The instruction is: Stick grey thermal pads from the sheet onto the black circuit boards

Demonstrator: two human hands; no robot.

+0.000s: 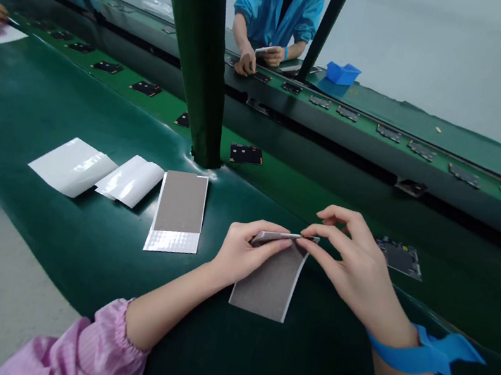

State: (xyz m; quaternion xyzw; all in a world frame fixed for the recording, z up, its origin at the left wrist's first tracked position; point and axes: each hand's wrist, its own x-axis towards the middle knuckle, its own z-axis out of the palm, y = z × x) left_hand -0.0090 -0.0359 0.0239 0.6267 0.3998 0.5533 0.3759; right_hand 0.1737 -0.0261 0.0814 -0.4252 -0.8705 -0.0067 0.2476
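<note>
A grey sheet with a white edge point(265, 289) is bent over at its top, and its lower part hangs down towards the green table. My left hand point(242, 250) grips the bent part between thumb and fingers. At the right end of the fold, the thumb and index finger of my right hand point(353, 265) pinch the sheet's edge; the other fingers are raised. Any small piece between those fingertips is too small to make out. Left of my hands lies a stack of grey sheets on white backing point(181, 205), beside curled white glossy sheets point(131, 180).
Dark circuit boards point(246, 154) lie in a row on the green strip behind the table, one board point(399, 257) just beyond my right hand. A green-wrapped post point(200, 57) rises from the table's back edge. Across the line, a co-worker in blue point(279, 13) handles boards near a blue bin point(342, 73).
</note>
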